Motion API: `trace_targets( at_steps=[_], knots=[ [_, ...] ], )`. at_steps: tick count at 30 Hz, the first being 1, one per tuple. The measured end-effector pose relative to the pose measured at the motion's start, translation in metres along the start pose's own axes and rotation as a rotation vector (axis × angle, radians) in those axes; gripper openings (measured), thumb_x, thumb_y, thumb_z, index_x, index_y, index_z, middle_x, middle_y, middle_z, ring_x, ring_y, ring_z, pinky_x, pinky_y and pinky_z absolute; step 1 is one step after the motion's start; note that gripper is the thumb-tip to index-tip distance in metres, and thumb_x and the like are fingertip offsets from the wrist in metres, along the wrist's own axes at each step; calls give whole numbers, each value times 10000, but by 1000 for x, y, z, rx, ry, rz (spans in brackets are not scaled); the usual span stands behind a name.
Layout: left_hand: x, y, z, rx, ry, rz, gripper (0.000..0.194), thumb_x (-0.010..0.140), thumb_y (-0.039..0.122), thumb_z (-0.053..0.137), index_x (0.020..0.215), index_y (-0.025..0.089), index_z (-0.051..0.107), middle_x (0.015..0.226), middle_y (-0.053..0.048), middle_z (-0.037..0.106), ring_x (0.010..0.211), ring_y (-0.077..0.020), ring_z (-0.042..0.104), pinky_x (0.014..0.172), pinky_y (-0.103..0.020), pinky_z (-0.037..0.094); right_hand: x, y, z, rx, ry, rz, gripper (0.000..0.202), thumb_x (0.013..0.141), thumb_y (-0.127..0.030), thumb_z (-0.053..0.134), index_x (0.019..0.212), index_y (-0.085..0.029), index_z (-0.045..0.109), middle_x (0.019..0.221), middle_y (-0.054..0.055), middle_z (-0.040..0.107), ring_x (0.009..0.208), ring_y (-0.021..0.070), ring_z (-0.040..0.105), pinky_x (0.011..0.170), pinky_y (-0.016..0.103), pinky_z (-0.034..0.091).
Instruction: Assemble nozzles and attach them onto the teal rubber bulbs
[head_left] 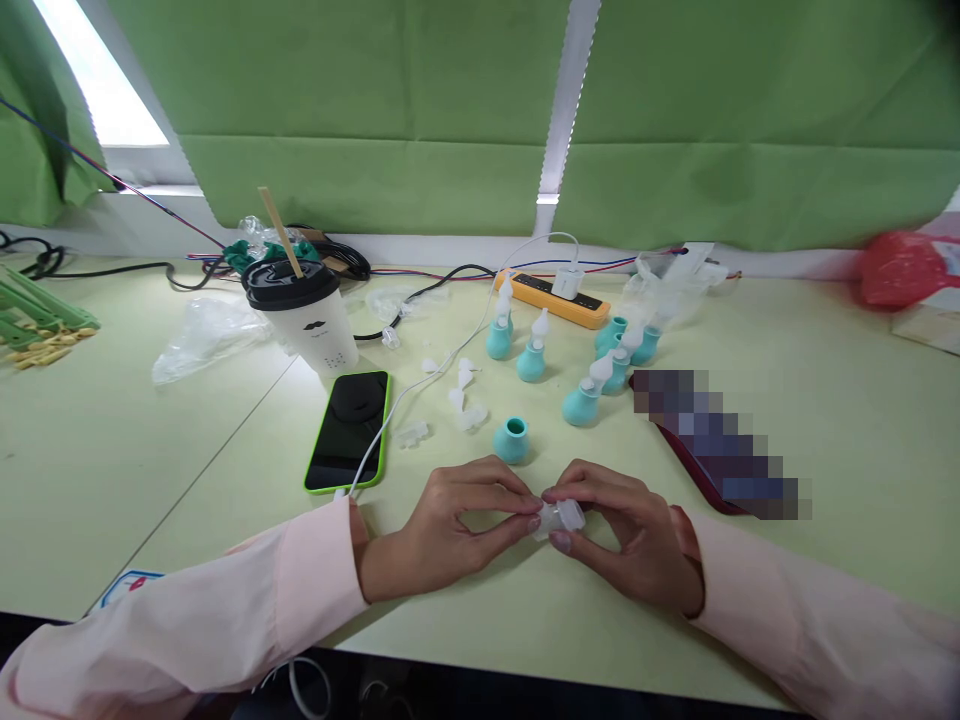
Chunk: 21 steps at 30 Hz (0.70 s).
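Close to the table's front edge, my left hand (457, 520) pinches one end of a small translucent plastic fitting (559, 518) between thumb and fingers. The other end of the fitting is pinched by my right hand (628, 535), so both hands are closed on the same piece. Just beyond them stands an open-topped teal rubber bulb (511, 442) with nothing in its mouth. Further back are several bulbs with white tips fitted, such as one bulb (531, 362) and another bulb (581, 404). Loose translucent parts (471, 417) lie left of the open bulb.
Left, a green-edged phone (349, 432) is plugged into a white cable running to an orange power strip (555, 298). Behind it stands a lidded paper cup (309, 325) with a straw. A blurred-out red-edged device (697, 460) lies right. Plastic bags (667, 285) sit at the back.
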<state>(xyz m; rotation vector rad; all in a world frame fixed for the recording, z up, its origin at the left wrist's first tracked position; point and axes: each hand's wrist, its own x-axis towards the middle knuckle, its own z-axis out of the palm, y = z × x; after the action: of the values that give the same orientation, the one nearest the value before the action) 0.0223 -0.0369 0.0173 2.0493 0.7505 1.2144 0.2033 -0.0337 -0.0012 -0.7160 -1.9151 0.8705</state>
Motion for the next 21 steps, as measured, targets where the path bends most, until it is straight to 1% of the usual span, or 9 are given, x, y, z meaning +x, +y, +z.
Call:
trace_targets(
  at_steps=[7, 15, 19, 21],
  knots=[
    [-1, -1, -2, 25, -28, 25, 98, 711, 100, 581, 761, 86, 664, 715, -108, 619, 682, -155, 563, 597, -268, 480, -1, 1, 0, 8, -4, 4, 246, 685, -118, 596, 912, -213, 593, 725, 30, 545, 619, 130, 530, 502, 258, 440],
    [-3, -1, -1, 50, -65, -24, 111, 730, 122, 569, 801, 103, 653, 744, -83, 572, 693, -135, 555, 601, -245, 472, -1, 2, 0, 12, 16, 0, 275, 693, -109, 590, 940, -230, 592, 749, 30, 545, 642, 132, 538, 512, 254, 447],
    [-4, 0, -3, 72, -95, 17, 120, 748, 110, 542, 816, 109, 641, 847, -103, 551, 804, -159, 532, 671, -277, 472, -1, 4, -1, 40, 20, 2, 293, 697, -106, 593, 955, -243, 584, 770, 29, 545, 668, 134, 540, 519, 252, 451],
    [-4, 0, -4, 94, -100, 47, 152, 759, 99, 523, 863, 109, 634, 886, -113, 538, 843, -170, 512, 686, -291, 469, -1, 3, -1, 60, 16, 17, 278, 702, -112, 591, 948, -239, 585, 765, 31, 542, 667, 135, 536, 516, 254, 452]
  ],
)
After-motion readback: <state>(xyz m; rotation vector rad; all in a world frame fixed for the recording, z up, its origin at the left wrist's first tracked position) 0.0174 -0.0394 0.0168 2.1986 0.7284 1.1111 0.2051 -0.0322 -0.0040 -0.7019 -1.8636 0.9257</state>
